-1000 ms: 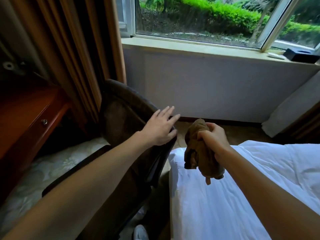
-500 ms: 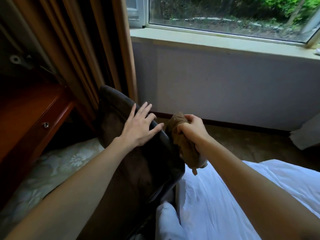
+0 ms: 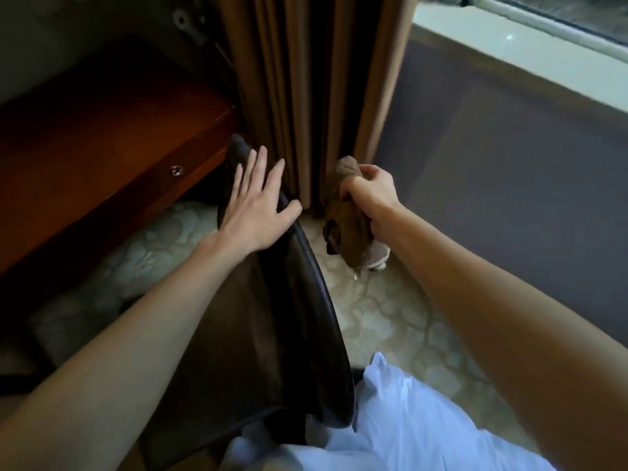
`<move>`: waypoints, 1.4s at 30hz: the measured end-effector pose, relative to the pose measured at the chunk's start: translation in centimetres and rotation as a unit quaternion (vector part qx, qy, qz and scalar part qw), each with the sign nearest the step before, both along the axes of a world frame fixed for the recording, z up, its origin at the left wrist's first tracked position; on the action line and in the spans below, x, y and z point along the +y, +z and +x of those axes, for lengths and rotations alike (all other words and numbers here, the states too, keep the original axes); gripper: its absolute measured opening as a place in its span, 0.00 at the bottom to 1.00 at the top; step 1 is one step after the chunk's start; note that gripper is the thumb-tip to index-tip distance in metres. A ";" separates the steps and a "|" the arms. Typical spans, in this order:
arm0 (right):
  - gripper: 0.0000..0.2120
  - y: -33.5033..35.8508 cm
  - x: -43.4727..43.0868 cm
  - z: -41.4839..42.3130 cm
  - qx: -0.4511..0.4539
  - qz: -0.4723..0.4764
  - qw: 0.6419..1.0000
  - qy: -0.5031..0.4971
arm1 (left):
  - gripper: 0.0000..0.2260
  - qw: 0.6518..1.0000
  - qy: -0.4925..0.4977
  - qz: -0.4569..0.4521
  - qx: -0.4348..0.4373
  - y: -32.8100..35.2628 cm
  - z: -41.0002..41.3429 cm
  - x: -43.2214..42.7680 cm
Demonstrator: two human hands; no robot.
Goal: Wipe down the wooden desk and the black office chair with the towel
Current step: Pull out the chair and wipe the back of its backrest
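We find the towel [image 3: 346, 226] just right of centre, at three o'clock from the left hand [image 3: 253, 205]. It is a brown cloth crumpled into a loose bundle, darker in its folds, with a paler greyish end and a small corner dangling at the bottom. The right hand [image 3: 370, 195] grips it from above, fingers and thumb curled round the upper part, and the rest hangs below the fist over the patterned floor [image 3: 380, 317]. It hangs close to the hem of the curtain [image 3: 316, 79], and we cannot tell whether the two touch. The left hand rests flat on the top of the black office chair [image 3: 272, 317], fingers straight and spread, thumb stretched toward three o'clock. The chair's backrest looks brownish-black, and its glossy rim curves down toward six o'clock. The wooden desk [image 3: 102, 137] fills the ten o'clock area, reddish-brown and polished, with a small metal knob [image 3: 175, 170] on its front. The tan curtain hangs in pleats at twelve o'clock, a pale window sill [image 3: 509, 49] lies at two o'clock, and white bedding [image 3: 407, 419] lies at five o'clock.
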State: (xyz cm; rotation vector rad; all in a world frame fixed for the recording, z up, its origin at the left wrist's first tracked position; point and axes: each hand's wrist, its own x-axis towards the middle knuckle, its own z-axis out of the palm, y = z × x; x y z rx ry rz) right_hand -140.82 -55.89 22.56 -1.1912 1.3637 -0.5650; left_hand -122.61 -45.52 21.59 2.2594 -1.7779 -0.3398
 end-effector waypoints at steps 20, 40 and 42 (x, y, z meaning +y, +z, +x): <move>0.33 -2.2 -6.3 9.3 -0.105 0.037 0.990 0.090 | 0.46 0.972 0.225 0.011 0.069 -0.4 4.8 -2.8; 0.24 -16.0 -0.3 -4.4 -0.271 0.031 0.961 0.046 | 0.16 0.960 0.267 -0.057 -0.066 2.3 -9.5 3.0; 0.22 -17.6 1.3 -7.9 -0.288 0.035 0.957 0.026 | 0.19 0.963 0.237 -0.005 -0.131 2.9 -11.9 5.2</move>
